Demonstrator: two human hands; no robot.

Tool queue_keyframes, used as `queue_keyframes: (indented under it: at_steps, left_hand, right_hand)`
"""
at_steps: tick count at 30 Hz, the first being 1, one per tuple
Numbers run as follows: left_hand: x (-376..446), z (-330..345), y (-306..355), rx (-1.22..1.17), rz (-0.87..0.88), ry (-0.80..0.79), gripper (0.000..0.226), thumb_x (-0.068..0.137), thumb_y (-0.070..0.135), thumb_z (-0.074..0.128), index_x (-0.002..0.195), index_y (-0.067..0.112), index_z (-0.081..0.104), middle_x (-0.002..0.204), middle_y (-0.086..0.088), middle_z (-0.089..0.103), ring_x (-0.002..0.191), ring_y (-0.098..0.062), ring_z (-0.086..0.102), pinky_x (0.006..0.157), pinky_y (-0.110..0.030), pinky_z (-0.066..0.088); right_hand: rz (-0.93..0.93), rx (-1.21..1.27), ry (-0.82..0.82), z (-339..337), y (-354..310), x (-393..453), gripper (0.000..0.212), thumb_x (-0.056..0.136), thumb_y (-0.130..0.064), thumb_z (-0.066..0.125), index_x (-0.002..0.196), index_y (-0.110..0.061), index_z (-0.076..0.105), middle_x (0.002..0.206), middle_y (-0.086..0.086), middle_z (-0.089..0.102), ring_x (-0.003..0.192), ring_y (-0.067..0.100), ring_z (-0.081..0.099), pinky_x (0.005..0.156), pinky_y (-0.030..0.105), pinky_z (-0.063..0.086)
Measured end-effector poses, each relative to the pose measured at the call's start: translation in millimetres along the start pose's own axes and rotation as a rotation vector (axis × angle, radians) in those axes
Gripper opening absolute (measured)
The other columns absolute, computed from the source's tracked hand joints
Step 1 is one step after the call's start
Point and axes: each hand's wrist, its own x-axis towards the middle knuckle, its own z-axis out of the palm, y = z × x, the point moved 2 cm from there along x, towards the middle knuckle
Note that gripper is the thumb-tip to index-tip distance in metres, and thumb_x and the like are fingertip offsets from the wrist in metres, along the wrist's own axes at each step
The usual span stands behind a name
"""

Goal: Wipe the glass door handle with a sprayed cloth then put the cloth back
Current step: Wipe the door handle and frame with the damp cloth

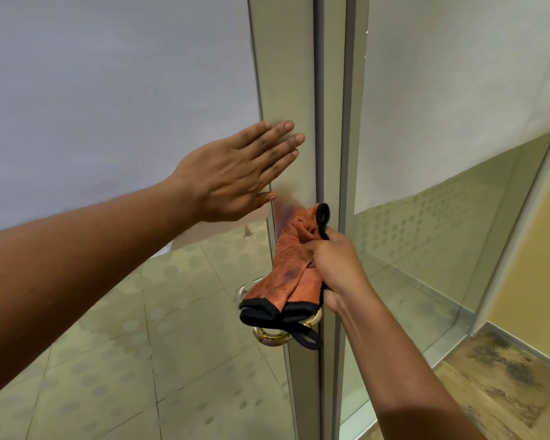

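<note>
Two bare hands work at a glass door [115, 100] seen from the head camera. Left hand [235, 173]: fully spread, fingers straight and close together, palm laid flat against the frosted upper glass and the pale door stile [286, 90], holding nothing; the fingertips [288, 125] reach onto the stile, and the thumb lies just above the cloth. Right hand [337, 268]: closed in a fist around the upper part of an orange cloth [292, 265] with black edging, the knuckles turned toward the door's edge. Cloth: bunched at the grip, its top corner sticking up above the fist against the stile, its lower folds hanging down and draped over the door handle [277, 331], which it touches and largely covers. A black hanging loop [308, 339] trails from the lower hem, below the handle. Handle: round and shiny with a gold-toned rim, mounted low on the stile near the door's closing edge; only its lower arc and a sliver at the left show past the cloth. Dark seal strip [318, 106]: runs vertically between the stile and the neighbouring frame [353, 90]. Lower glass carries a pattern of pale dots, through which a tiled floor [159, 344] is visible. Lower right: worn wood-toned flooring [505, 376] beside a further glazed partition.
</note>
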Motion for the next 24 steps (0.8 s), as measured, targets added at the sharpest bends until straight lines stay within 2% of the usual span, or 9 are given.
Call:
queue_keyframes:
  at_steps: [3, 5, 9, 11, 13, 18, 20, 22, 24]
  left_hand:
    - [0, -2, 1, 0.014, -0.006, -0.029, 0.075, 0.100, 0.050, -0.013, 0.158, 0.003, -0.016, 0.166, -0.020, -0.021, 0.155, -0.035, -0.019, 0.129, -0.048, 0.001]
    - [0, -3, 1, 0.016, -0.013, -0.039, 0.075, 0.099, 0.050, -0.013, 0.158, 0.003, -0.017, 0.166, -0.020, -0.022, 0.155, -0.035, -0.020, 0.129, -0.048, 0.001]
    - [0, -3, 0, -0.007, -0.018, -0.014, 0.075, 0.100, 0.051, -0.010, 0.159, 0.004, -0.013, 0.167, -0.019, -0.018, 0.156, -0.034, -0.017, 0.129, -0.047, 0.002]
    - [0, -2, 0, -0.011, -0.021, -0.017, 0.074, 0.100, 0.051, -0.010, 0.159, 0.005, -0.014, 0.167, -0.018, -0.018, 0.156, -0.033, -0.018, 0.129, -0.047, 0.001]
    - [0, -3, 0, -0.017, -0.022, -0.025, 0.074, 0.100, 0.050, -0.010, 0.159, 0.004, -0.015, 0.167, -0.019, -0.019, 0.155, -0.033, -0.019, 0.129, -0.048, 0.001]
    - [0, -3, 0, -0.027, -0.016, -0.030, 0.075, 0.100, 0.051, -0.010, 0.159, 0.004, -0.015, 0.167, -0.019, -0.019, 0.156, -0.034, -0.018, 0.129, -0.048, 0.003]
    - [0, -3, -1, -0.031, -0.015, -0.016, 0.075, 0.101, 0.050, -0.009, 0.159, 0.004, -0.013, 0.167, -0.020, -0.017, 0.156, -0.034, -0.017, 0.129, -0.048, 0.003]
    - [0, -3, 0, -0.021, -0.015, -0.020, 0.074, 0.101, 0.050, -0.009, 0.159, 0.004, -0.014, 0.167, -0.020, -0.018, 0.156, -0.034, -0.017, 0.129, -0.048, 0.002]
    - [0, -3, 1, -0.019, -0.012, -0.015, 0.074, 0.101, 0.050, -0.008, 0.159, 0.004, -0.014, 0.167, -0.019, -0.018, 0.156, -0.034, -0.017, 0.129, -0.048, 0.001]
  right_hand:
    - [-0.012, -0.193, -0.024, -6, -1, 2, 0.043, 0.085, 0.011, 0.043, 0.099, -0.015, 0.074, 0.086, 0.018, 0.073, 0.074, 0.032, 0.067, 0.078, 0.057, 0.058]
    - [-0.014, -0.338, -0.070, -11, -3, 1, 0.044, 0.084, 0.010, 0.042, 0.090, -0.019, 0.075, 0.081, 0.015, 0.073, 0.072, 0.033, 0.067, 0.076, 0.058, 0.058]
    - [0.035, -0.542, -0.185, -25, -7, -7, 0.043, 0.086, 0.010, 0.043, 0.086, -0.019, 0.075, 0.078, 0.013, 0.073, 0.070, 0.030, 0.067, 0.068, 0.043, 0.057]
    - [0.033, -0.580, -0.183, -36, -11, -9, 0.040, 0.086, 0.008, 0.044, 0.089, -0.017, 0.075, 0.080, 0.015, 0.074, 0.067, 0.028, 0.068, 0.067, 0.043, 0.059]
    - [0.021, -0.573, -0.174, -45, -20, -11, 0.038, 0.086, 0.008, 0.046, 0.087, -0.016, 0.075, 0.075, 0.012, 0.072, 0.060, 0.024, 0.066, 0.059, 0.034, 0.055]
    - [-0.154, -0.677, -0.155, -40, -47, -10, 0.040, 0.088, 0.004, 0.047, 0.085, -0.025, 0.074, 0.073, 0.003, 0.073, 0.065, 0.019, 0.068, 0.058, 0.030, 0.054]
    - [-0.237, -0.776, -0.168, -26, -51, -9, 0.040, 0.089, 0.001, 0.047, 0.095, -0.028, 0.075, 0.081, -0.001, 0.073, 0.073, 0.016, 0.070, 0.062, 0.027, 0.056]
    - [-0.319, -0.891, -0.177, -13, -47, -8, 0.046, 0.087, -0.002, 0.047, 0.117, -0.027, 0.072, 0.101, 0.002, 0.074, 0.092, 0.022, 0.069, 0.079, 0.034, 0.057]
    - [-0.400, -1.023, -0.141, -5, -44, -11, 0.051, 0.087, -0.003, 0.047, 0.128, -0.026, 0.066, 0.114, 0.006, 0.072, 0.103, 0.027, 0.066, 0.089, 0.037, 0.054]
